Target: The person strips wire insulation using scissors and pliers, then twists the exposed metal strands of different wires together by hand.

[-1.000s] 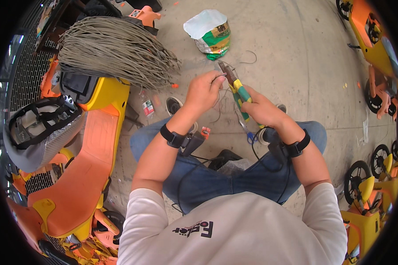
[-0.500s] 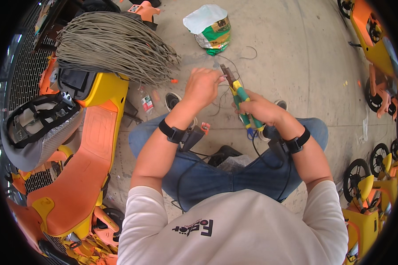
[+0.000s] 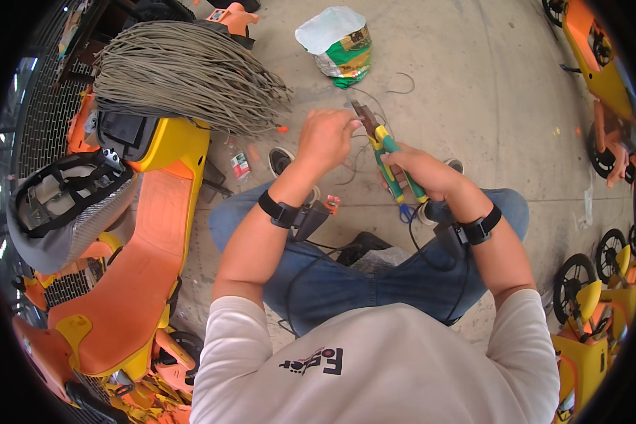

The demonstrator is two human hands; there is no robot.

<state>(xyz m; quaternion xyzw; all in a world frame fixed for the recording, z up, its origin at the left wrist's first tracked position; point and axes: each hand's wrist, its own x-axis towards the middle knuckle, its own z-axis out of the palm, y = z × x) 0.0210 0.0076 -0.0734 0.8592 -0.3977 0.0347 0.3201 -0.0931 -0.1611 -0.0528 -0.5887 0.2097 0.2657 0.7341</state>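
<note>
My right hand (image 3: 425, 173) is wrapped round the green and yellow handles of a pair of pliers (image 3: 384, 146). Their dark metal jaws point away from me, up and to the left. Just left of the jaws, my left hand (image 3: 326, 140) is closed in a pinch, fingertips almost at the metal. A small pale bit shows there, too small to make out. Beyond the hands, a thin dark wire (image 3: 379, 104) curls over the floor. To the left, a large bundle of grey cables (image 3: 184, 74) lies across a yellow and orange scooter-like vehicle (image 3: 164, 212).
A white and green sack (image 3: 343, 53) stands on the concrete ahead. On the floor at left lies a plastic bottle (image 3: 239, 164). Blue-handled scissors (image 3: 405, 212) show below the pliers. More yellow and orange vehicles (image 3: 592, 339) line the right side. A grey seat (image 3: 71, 219) sits far left.
The whole view has shifted slightly to the right. The plier handles have turned a little in my right hand; my left hand keeps its pinch beside the jaws.
</note>
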